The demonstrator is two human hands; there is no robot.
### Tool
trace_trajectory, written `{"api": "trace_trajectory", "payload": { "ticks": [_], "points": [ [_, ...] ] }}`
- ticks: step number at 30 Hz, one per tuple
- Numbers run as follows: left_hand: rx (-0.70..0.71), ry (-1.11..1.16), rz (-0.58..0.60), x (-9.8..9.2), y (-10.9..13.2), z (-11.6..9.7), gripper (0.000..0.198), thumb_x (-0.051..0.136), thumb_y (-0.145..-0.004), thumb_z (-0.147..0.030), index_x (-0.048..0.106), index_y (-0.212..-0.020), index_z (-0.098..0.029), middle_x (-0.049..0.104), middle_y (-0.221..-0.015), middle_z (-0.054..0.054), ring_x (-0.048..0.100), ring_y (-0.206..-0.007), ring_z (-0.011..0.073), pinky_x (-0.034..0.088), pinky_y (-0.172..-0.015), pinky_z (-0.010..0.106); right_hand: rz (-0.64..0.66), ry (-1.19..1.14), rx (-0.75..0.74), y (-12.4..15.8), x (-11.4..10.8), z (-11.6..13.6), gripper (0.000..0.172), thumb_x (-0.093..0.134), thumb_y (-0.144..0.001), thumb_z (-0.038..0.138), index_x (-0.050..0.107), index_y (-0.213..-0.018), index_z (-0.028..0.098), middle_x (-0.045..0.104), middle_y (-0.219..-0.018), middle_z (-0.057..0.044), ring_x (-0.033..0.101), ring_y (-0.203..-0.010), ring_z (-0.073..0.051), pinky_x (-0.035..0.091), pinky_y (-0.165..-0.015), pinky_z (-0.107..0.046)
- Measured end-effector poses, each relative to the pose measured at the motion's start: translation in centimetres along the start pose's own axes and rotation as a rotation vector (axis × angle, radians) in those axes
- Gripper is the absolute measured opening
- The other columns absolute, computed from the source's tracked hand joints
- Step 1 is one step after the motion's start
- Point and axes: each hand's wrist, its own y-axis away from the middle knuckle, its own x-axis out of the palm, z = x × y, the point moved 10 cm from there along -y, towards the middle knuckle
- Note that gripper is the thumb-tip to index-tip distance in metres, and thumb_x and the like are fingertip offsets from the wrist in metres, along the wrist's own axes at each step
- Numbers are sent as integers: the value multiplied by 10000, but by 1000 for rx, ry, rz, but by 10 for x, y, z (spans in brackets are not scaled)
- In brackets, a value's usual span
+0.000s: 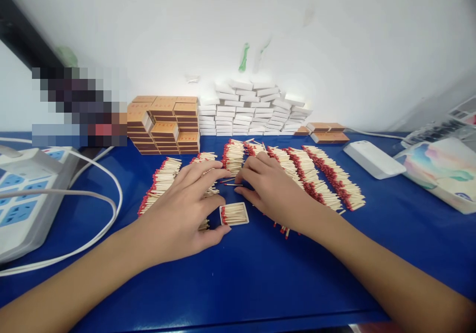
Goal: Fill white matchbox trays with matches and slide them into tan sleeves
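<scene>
A small white tray filled with red-headed matches lies on the blue table between my hands. Just left of it is my left hand, palm down with its fingers apart and holding nothing; the thumb reaches the tray's near left corner. Beyond the tray, my right hand curls over the match rows, its thumb and fingers close to a few loose matches. Whether anything is pinched there is hidden. Rows of matches spread out on both sides, partly under my hands.
Brown matchboxes are stacked at the back left, with white trays piled beside them against the wall. Several brown boxes lie farther right, near a white device and a colourful packet. A power strip with white cables occupies the left.
</scene>
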Motion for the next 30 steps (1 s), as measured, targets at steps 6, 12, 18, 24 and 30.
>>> {"api": "trace_trajectory", "payload": {
  "ticks": [6,12,18,24,30],
  "points": [
    [-5,-10,-7,-1,-1,2,193,765,-928,-383,782,-948,-192,606,-1513,153,447,-1512,406,397,-1254,659,-20,51,-15,-7,6,3,60,657,-1041,206,675,-1084,168,651,-1125,-136,499,-1057,-295,436,-960,-438],
    [-6,-13,-11,-1,0,2,195,749,-938,-379,784,-938,-187,622,-1482,160,457,-1505,401,409,-1249,646,11,45,-41,-11,9,2,122,588,-1078,206,705,-1094,178,649,-1119,-141,491,-1082,-294,426,-990,-447],
    [1,-10,-13,0,1,1,206,762,-928,-384,782,-943,-180,628,-1466,166,465,-1494,412,415,-1236,657,22,72,-49,-14,11,4,123,631,-1063,233,697,-997,152,646,-1097,-142,488,-1063,-293,434,-990,-430],
    [-3,-17,-1,1,-1,2,209,737,-949,-389,783,-953,-185,616,-1473,165,447,-1508,407,386,-1255,662,-14,78,-46,-15,8,6,93,652,-1052,228,686,-1103,159,644,-1144,-145,476,-1066,-294,426,-988,-434],
    [1,-13,-22,-2,-1,3,221,739,-951,-389,788,-954,-173,640,-1426,180,470,-1487,407,422,-1225,643,20,64,-27,-17,10,5,143,619,-1075,248,700,-1010,149,652,-1109,-132,493,-1081,-291,425,-1023,-432]
  ]
}}
